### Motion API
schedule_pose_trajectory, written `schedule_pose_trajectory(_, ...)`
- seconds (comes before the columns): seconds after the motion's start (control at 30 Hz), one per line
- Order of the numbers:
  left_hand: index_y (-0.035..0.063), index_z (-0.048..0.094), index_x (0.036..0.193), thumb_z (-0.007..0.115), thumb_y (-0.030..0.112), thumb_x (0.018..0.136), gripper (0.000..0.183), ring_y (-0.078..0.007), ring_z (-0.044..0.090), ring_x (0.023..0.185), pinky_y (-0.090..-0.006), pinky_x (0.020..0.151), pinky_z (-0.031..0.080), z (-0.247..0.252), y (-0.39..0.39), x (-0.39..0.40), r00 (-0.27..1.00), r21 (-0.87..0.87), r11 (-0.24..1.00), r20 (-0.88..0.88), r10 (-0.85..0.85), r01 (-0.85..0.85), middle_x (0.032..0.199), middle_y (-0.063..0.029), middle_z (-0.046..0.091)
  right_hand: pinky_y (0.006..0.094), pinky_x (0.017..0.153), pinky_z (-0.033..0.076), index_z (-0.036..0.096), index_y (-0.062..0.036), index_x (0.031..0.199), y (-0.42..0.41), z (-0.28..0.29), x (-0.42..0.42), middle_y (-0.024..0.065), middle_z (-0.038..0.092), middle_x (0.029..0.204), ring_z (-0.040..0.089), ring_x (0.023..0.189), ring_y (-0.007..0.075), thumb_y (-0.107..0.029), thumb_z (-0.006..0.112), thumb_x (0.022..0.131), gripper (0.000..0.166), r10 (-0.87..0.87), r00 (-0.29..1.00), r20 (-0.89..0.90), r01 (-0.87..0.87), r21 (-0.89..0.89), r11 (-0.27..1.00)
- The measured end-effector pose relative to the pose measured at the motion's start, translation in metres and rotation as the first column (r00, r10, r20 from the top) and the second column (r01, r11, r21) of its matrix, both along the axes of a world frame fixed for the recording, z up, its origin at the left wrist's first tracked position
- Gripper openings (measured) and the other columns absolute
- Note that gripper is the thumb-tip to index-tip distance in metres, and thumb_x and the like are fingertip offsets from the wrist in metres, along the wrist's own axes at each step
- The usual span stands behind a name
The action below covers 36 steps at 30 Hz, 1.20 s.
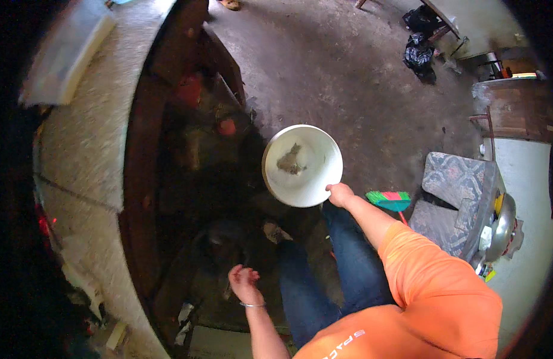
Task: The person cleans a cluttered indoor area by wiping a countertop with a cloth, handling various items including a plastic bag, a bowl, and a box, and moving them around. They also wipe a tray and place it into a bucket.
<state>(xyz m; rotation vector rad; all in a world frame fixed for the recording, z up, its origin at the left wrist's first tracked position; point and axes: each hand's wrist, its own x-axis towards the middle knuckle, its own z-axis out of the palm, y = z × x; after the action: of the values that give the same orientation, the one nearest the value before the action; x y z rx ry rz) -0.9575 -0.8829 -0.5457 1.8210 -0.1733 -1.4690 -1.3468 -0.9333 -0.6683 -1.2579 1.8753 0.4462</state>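
Note:
A white plastic bucket [316,175] hangs tilted in front of my legs, its open mouth facing me, with a grey-brown patch of residue on the bottom. My right hand [340,194] grips its rim at the lower right. My left hand [245,280], a metal bangle on the wrist, is held low over the dark area at the left, fingers partly curled and nothing seen in it. That hand does not touch the bucket.
A green and red broom head [388,199] is right of my knee, beside a patterned cushioned seat [456,179]. Black plastic bags [419,56] lie at the upper right. A dark wooden door panel [220,58] stands at the upper left, near a rough wall [92,148].

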Motion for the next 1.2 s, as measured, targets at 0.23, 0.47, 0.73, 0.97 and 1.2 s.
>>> schedule_pose_trajectory(0.23, 0.0036, 0.046, 0.111, 0.056, 0.007, 0.088, 0.025, -0.0176, 0.06, 0.065, -0.0293, 0.062, 0.052, -0.105, 0.026, -0.158, 0.971, 0.126, 0.992, -0.234, 0.041, -0.012, 0.081, -0.0105, 0.06, 0.0445, 0.087, 0.047, 0.053, -0.0194, 0.126, -0.119, -0.192, -0.027, 0.0167, 0.06, 0.113, 0.058, 0.105, 0.0341, -0.01, 0.056, 0.076, 0.051, 0.085, 0.996, 0.004, -0.083, -0.161, 0.983)
schedule_pose_trajectory(0.47, 0.0019, 0.051, 0.107, 0.057, 0.009, 0.089, 0.02, -0.0169, 0.058, 0.073, -0.0308, 0.067, 0.052, -0.143, 0.01, -0.229, 0.958, 0.136, 0.972, -0.24, -0.155, 0.191, 0.083, -0.008, 0.059, 0.0572, 0.1, 0.032, 0.037, -0.0157, 0.14, -0.104, -0.324, -0.002, 0.008, 0.039, 0.143, 0.044, 0.126, 0.0293, -0.019, 0.05, 0.087, 0.054, 0.074, 0.994, 0.086, -0.105, 0.447, 0.888)
schedule_pose_trajectory(0.73, 0.0031, 0.044, 0.118, 0.053, 0.03, 0.093, 0.037, -0.0209, 0.058, 0.085, -0.0364, 0.08, 0.049, -0.136, -0.054, -0.227, 0.953, 0.08, 0.958, -0.149, -0.263, 0.277, 0.093, -0.0115, 0.059, 0.0419, 0.084, 0.047, 0.068, -0.0042, 0.091, -0.06, -0.178, 0.035, 0.0167, 0.056, 0.107, 0.055, 0.102, 0.0349, -0.017, 0.065, 0.069, 0.025, 0.2, 0.915, 0.351, -0.203, -0.027, 0.979)
schedule_pose_trajectory(0.97, 0.0021, 0.05, 0.123, 0.054, 0.047, 0.09, 0.056, -0.025, 0.06, 0.091, -0.0374, 0.086, 0.049, -0.189, -0.109, -0.258, 0.771, 0.309, 0.941, -0.63, 0.094, 0.139, 0.102, -0.0103, 0.062, 0.0402, 0.084, 0.043, 0.057, -0.0003, 0.077, -0.041, 0.01, -0.035, 0.0139, 0.05, 0.096, 0.05, 0.097, 0.0346, -0.014, 0.071, 0.061, 0.026, 0.226, 0.57, 0.79, 0.121, -0.353, 0.928)
schedule_pose_trajectory(1.2, -0.0021, 0.05, 0.121, 0.039, 0.016, 0.095, 0.034, -0.0298, 0.058, 0.104, -0.0434, 0.089, 0.049, -0.198, -0.114, -0.284, 0.593, 0.268, 0.962, -0.766, 0.248, -0.056, 0.118, -0.0159, 0.058, 0.0398, 0.102, 0.034, 0.061, -0.0101, 0.105, -0.074, -0.048, -0.084, 0.0125, 0.043, 0.13, 0.041, 0.122, 0.0262, -0.021, 0.074, 0.065, 0.043, -0.066, 0.474, 0.878, 0.602, -0.269, 0.752)
